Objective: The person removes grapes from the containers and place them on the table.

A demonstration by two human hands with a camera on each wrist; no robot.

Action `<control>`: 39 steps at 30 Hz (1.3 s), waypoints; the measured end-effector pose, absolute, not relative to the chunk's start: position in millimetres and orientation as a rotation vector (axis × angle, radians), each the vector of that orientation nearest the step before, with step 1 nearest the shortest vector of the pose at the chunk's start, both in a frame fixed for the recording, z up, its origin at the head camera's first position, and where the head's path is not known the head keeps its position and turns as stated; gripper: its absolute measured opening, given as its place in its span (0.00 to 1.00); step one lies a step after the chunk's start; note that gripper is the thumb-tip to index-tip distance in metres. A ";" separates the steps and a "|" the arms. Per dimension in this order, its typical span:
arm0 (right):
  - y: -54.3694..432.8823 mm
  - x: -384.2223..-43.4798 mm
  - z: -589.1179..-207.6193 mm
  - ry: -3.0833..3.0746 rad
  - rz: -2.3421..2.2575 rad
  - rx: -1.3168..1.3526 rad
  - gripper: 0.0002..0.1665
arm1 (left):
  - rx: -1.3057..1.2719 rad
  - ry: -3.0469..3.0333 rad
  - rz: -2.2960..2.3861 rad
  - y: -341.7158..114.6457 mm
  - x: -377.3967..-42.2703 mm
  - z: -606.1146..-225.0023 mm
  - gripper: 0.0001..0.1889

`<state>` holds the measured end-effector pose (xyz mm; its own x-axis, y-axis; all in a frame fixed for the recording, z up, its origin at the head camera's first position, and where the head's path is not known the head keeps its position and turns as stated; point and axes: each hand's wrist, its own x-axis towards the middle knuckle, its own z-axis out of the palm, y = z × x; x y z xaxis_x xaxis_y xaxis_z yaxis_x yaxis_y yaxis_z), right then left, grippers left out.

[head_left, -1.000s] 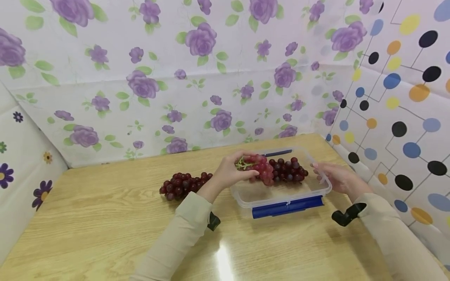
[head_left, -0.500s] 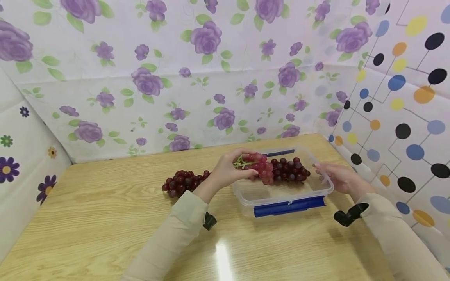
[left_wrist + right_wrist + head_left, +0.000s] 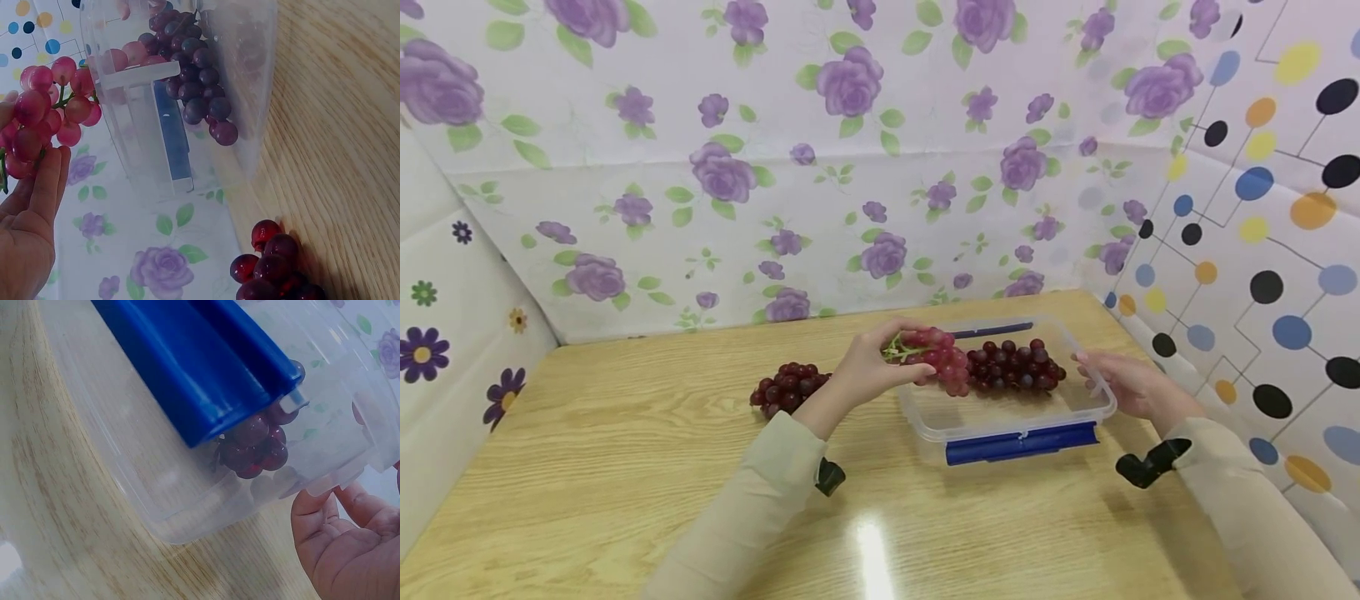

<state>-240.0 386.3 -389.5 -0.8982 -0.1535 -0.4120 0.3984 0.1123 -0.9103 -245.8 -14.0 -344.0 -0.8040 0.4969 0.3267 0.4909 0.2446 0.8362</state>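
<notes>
My left hand [image 3: 868, 371] holds a bunch of pinkish-red grapes [image 3: 946, 363] by its green-stem end, over the left side of a clear plastic food container [image 3: 992, 410]. In the left wrist view, these grapes [image 3: 47, 103] hang beside the container wall, thumb and fingers on either side. A bunch of dark red grapes [image 3: 1017, 367] lies inside the container, toward the back. With its fingertips, my right hand [image 3: 1131, 383] pinches the container's right rim; the right wrist view shows this hand [image 3: 356, 544] at the rim.
Another dark red bunch [image 3: 786, 387] lies on the wooden table [image 3: 625, 442] left of the container, partly hidden by my left forearm. A blue clasp flap [image 3: 1022, 443] hangs down at the container's front. Flower-patterned sheeting [image 3: 722, 233] stands behind, and dotted sheeting [image 3: 1262, 333] on the right.
My left hand and the pinkish-red bunch have shifted left relative to the container. My right hand stays on the rim. The head view has turned slightly left.
</notes>
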 end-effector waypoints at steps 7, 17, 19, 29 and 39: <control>389.3 -237.9 -390.8 2.004 -1.829 0.251 0.06 | 0.950 2.457 1.674 -22.5 -243.3 -344.0 0.23; 390.7 -238.4 -390.8 1.990 -1.833 0.256 0.09 | 0.917 2.426 1.715 -35.2 -238.4 -346.7 0.23; 390.1 -238.7 -390.8 1.993 -1.832 0.259 0.08 | 0.914 2.424 1.721 -38.1 -236.9 -347.9 0.23; 389.1 -242.0 -390.3 1.990 -1.817 0.274 0.10 | 0.867 2.446 1.724 -53.7 -230.6 -352.7 0.23; 387.7 -240.2 -387.4 1.928 -1.881 0.280 0.08 | 0.833 2.458 1.675 -67.4 -223.5 -352.1 0.24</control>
